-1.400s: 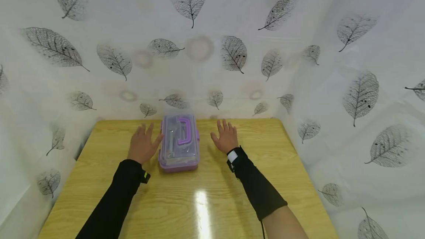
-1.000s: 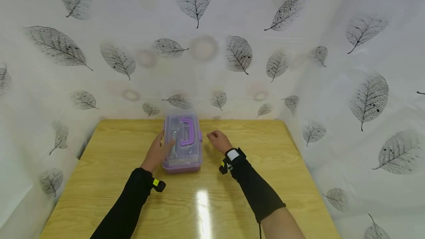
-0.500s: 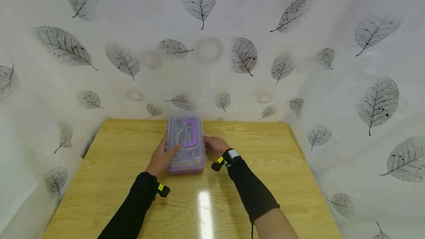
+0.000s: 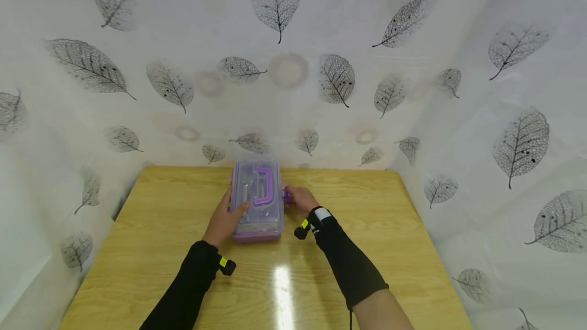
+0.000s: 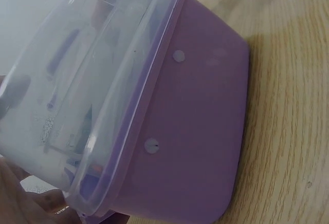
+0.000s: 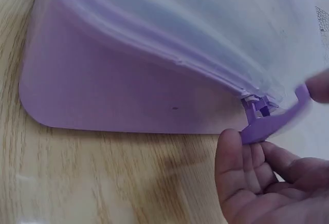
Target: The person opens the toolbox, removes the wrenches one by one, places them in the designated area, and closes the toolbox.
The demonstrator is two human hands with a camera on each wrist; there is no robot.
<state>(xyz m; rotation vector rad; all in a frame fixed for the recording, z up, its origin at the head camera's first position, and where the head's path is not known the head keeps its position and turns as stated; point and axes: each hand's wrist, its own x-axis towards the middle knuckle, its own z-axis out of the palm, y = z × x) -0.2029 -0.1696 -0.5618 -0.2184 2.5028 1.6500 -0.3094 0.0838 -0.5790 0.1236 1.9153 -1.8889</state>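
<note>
A purple box (image 4: 258,236) with a clear lid (image 4: 266,215) and a purple handle (image 4: 268,186) stands on the table near its back edge. The left hand (image 4: 223,219) grips its left side, thumb over the lid, fingers down the side. At the box's right side, the right hand (image 4: 301,200) holds a purple latch (image 4: 286,194). In the right wrist view this latch (image 6: 282,123) is swung out from the box wall, between thumb and fingers. Through the lid small items show, unclear in kind.
The wooden table (image 4: 367,238) runs up to a pale curtain (image 4: 293,24) printed with grey leaves, which also hangs at the left and right sides. A cable (image 4: 350,319) hangs from the right sleeve (image 4: 348,264).
The left hand has moved from beside the box onto its left side and lid. The right hand has come in to the right side and taken the latch, which now stands outward.
</note>
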